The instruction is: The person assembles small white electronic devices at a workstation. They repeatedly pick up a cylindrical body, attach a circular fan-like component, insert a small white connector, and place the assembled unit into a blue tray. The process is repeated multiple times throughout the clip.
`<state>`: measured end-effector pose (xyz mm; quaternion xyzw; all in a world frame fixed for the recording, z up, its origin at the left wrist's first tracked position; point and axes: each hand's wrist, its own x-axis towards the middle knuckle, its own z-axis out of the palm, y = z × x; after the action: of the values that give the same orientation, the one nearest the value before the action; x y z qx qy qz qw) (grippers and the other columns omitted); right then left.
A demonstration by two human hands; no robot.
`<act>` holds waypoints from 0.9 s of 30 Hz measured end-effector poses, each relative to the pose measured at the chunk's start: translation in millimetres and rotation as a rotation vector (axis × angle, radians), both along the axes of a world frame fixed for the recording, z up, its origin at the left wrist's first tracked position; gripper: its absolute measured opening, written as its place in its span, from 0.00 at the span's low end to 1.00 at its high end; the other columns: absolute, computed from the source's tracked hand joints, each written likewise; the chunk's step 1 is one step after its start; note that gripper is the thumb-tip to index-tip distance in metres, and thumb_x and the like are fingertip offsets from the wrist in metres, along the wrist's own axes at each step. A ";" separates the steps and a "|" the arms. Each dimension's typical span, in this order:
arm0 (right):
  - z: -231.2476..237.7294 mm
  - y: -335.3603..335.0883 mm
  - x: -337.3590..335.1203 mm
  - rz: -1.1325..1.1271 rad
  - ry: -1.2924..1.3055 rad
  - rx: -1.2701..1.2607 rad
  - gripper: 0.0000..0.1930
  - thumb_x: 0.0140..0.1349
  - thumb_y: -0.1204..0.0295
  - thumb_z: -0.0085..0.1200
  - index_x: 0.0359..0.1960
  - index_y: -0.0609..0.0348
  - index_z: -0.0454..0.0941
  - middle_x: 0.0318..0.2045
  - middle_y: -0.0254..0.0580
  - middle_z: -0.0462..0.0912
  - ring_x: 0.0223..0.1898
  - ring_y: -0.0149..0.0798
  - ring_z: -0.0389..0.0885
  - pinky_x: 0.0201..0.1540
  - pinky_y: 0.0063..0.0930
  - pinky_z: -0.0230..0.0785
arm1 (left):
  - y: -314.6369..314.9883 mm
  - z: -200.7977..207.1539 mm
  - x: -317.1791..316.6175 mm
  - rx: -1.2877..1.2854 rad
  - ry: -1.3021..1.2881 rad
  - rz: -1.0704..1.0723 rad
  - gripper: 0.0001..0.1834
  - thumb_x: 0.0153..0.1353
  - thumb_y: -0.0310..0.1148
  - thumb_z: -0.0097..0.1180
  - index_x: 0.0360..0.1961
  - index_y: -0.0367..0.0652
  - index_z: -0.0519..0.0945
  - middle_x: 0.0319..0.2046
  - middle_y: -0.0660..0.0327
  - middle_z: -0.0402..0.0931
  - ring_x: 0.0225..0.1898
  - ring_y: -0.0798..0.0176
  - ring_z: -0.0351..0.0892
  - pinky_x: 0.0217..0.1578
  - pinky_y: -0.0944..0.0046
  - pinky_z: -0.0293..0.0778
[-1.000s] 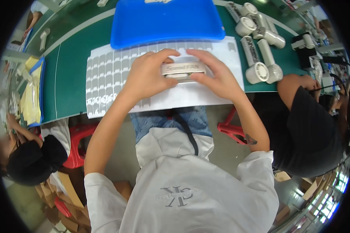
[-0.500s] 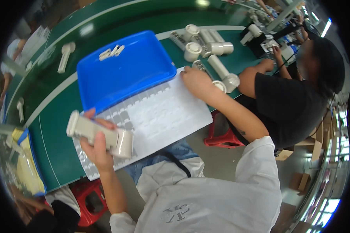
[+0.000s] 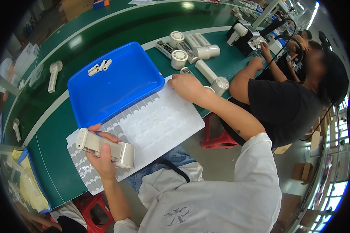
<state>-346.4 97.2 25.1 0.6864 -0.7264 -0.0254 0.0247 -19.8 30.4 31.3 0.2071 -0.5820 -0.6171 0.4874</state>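
Observation:
My left hand (image 3: 104, 165) is wrapped round a cream handheld fan (image 3: 125, 154), its round head toward my body and its long handle tilted up to the left. A slit shows along the handle's lower side. My right hand (image 3: 188, 88) rests at the far right corner of a white label sheet (image 3: 165, 116), its fingers bent together. Whatever lies between those fingertips is hidden. Grey label shapes line the sheet's far and left sides. Just beyond my right fingers is an opened fan handle (image 3: 186, 71) with its inner parts showing.
A blue tray (image 3: 116, 87) holds several small white pieces (image 3: 100, 67) and overlaps the sheet's far edge. Several handheld fans (image 3: 207, 51) lie beyond my right hand. A co-worker in black (image 3: 286, 108) sits close on the right. Another fan (image 3: 55, 73) lies far left.
The view has shifted, so the table things sit lower and further left. The fan in my left hand has turned slightly, showing more of its handle end. My right hand stays at the sheet's corner.

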 end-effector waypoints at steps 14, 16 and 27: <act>3.6 -1.9 -2.5 0.007 -0.052 -0.059 0.09 0.53 0.78 0.53 0.37 0.62 0.79 0.27 0.49 0.83 0.32 0.50 0.85 0.33 0.40 0.78 | 0.0 -0.1 -3.0 -0.003 -0.006 0.004 0.30 0.59 0.39 0.58 0.56 0.31 0.63 0.26 0.54 0.75 0.28 0.62 0.77 0.34 0.62 0.77; -2.1 -2.8 -8.2 0.015 -0.039 -0.032 0.08 0.53 0.78 0.52 0.35 0.61 0.80 0.27 0.49 0.83 0.32 0.50 0.85 0.33 0.40 0.78 | -1.0 -2.3 -1.4 0.012 0.000 0.007 0.30 0.59 0.39 0.58 0.56 0.31 0.63 0.26 0.54 0.75 0.29 0.62 0.77 0.34 0.61 0.78; -2.1 -1.5 -11.3 0.081 -0.095 -0.132 0.06 0.53 0.78 0.52 0.31 0.62 0.80 0.33 0.47 0.79 0.38 0.47 0.82 0.42 0.40 0.76 | -8.3 -4.6 2.3 -0.010 -0.023 0.032 0.31 0.58 0.40 0.58 0.56 0.31 0.63 0.26 0.55 0.75 0.29 0.63 0.77 0.34 0.61 0.78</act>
<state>-357.6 95.7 23.0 0.7124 -0.6986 0.0561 0.0364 -17.5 22.1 26.7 0.2212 -0.5872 -0.6040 0.4914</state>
